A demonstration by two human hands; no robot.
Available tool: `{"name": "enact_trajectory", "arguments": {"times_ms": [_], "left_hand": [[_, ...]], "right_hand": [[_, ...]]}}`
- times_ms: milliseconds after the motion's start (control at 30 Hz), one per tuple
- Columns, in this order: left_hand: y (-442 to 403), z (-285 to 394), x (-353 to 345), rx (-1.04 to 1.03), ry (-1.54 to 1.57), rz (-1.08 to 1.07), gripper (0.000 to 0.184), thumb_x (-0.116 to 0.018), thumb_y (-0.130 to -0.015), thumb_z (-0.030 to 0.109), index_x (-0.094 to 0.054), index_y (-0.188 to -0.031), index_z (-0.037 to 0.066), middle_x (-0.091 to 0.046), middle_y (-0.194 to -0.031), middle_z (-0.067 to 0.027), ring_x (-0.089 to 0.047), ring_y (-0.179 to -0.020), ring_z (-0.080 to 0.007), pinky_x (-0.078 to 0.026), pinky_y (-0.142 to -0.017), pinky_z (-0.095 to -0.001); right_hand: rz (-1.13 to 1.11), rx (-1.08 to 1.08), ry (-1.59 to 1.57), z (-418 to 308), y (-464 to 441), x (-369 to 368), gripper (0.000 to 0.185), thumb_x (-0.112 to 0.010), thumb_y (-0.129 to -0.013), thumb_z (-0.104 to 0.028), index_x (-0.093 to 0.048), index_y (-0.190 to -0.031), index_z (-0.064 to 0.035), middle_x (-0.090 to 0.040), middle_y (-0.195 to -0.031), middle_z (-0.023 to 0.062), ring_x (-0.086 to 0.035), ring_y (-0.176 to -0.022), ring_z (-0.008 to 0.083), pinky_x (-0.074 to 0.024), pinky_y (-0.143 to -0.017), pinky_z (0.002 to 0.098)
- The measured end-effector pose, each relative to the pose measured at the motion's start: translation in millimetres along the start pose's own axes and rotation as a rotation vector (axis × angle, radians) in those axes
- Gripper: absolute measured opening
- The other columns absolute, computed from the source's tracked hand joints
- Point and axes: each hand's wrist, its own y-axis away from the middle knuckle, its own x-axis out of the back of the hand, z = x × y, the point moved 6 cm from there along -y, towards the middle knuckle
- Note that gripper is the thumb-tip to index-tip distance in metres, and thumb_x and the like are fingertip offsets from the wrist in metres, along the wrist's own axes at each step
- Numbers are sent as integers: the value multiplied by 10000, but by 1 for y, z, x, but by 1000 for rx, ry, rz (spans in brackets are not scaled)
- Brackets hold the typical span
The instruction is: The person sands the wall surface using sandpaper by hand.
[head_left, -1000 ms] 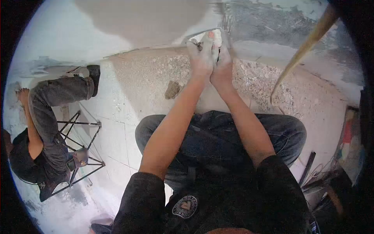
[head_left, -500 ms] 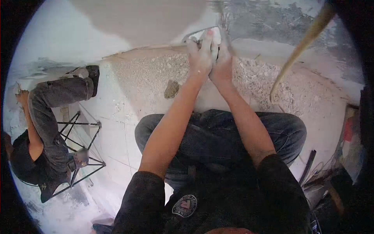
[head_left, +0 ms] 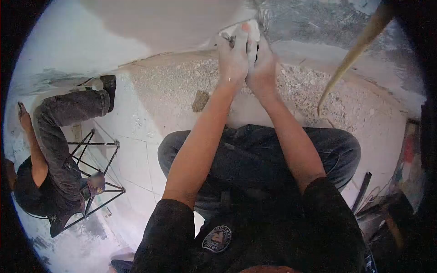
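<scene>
Both my hands are together at the lower part of the wall [head_left: 182, 32], closed on a plastering trowel [head_left: 252, 32] smeared white. My left hand [head_left: 233, 60] grips its left side, with a finger stretched along the white blade. Pressed close beside it, my right hand [head_left: 262, 67] wraps the other side. The trowel's face lies against the wall, by the border between a smooth beige patch and rough grey plaster [head_left: 309, 27]. Fingers cover most of the handle.
Crumbled plaster debris [head_left: 298, 86] lies along the wall's foot, with a brown lump [head_left: 200, 101] near my left forearm. A slanted pole [head_left: 350, 59] rises at right. Another person [head_left: 50, 150] sits at left on a folding stool [head_left: 109, 159], one hand near the wall.
My hands and the trowel have slid a little upward along the wall. At left, the other person's hand has risen slightly.
</scene>
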Motion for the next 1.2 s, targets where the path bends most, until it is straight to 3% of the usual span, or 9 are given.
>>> {"name": "enact_trajectory", "arguments": {"times_ms": [167,267,333,500,600,767,900,1133,1200], "left_hand": [[2,29,1,-99,-18,20,366,-546,-959,384,-571,-1017,24,-575,-919,-16,-516,-815,-85,-452,-707,-239],[4,28,-11,-27,63,-256,372,-552,-957,378,-554,-1050,18,-574,-954,-18,-514,-853,-87,-455,-737,-243],[3,10,-2,10,64,21,479,-621,-912,405,-474,-1085,-17,-567,-881,-40,-528,-702,-74,-439,-545,-195],[8,23,-4,-33,61,-24,466,-590,-926,425,-501,-1093,-1,-561,-935,-20,-529,-817,-100,-465,-694,-240],[4,14,-1,-48,-61,64,459,-581,-933,419,-500,-1103,1,-567,-929,-19,-534,-792,-101,-466,-665,-233],[9,24,-5,27,75,-106,472,-579,-938,406,-508,-1121,-23,-580,-964,-51,-533,-848,-100,-458,-718,-227],[8,14,-2,21,-49,50,520,-570,-929,454,-502,-1143,-15,-564,-1039,-94,-519,-960,-139,-447,-831,-264],[9,19,-8,73,40,-157,499,-569,-937,427,-496,-1155,-16,-566,-1072,-88,-538,-924,-128,-461,-806,-258],[5,16,-3,-65,4,95,453,-586,-930,419,-532,-1105,4,-592,-999,-61,-546,-831,-84,-471,-688,-220]], "right_hand": [[-46,-50,181,-19,-6,6,302,-474,-960,-258,-529,-982,39,-579,-839,265,-563,-809,449,-439,-710,474],[-7,44,205,-8,-2,6,314,-478,-958,-270,-522,-995,39,-577,-847,276,-564,-825,456,-441,-720,476],[1,-27,82,-3,2,2,317,-470,-962,-273,-523,-1001,37,-568,-847,281,-558,-835,456,-435,-731,481],[-3,-42,174,-14,1,5,298,-446,-976,-249,-523,-992,38,-571,-855,281,-556,-854,458,-433,-734,479],[-13,40,195,2,-1,6,294,-443,-977,-247,-522,-963,37,-567,-847,282,-546,-843,469,-429,-718,484],[7,40,187,-14,0,6,280,-453,-970,-237,-523,-939,32,-555,-819,278,-532,-816,475,-424,-705,488],[63,172,173,-2,0,4,274,-445,-970,-224,-526,-977,38,-559,-828,281,-532,-794,480,-426,-700,497],[-15,45,249,-7,-1,4,310,-441,-975,-255,-531,-1041,35,-564,-844,284,-546,-789,466,-436,-701,497],[70,103,84,-2,0,3,297,-447,-971,-260,-524,-962,27,-564,-851,293,-548,-815,469,-431,-704,504]]}}
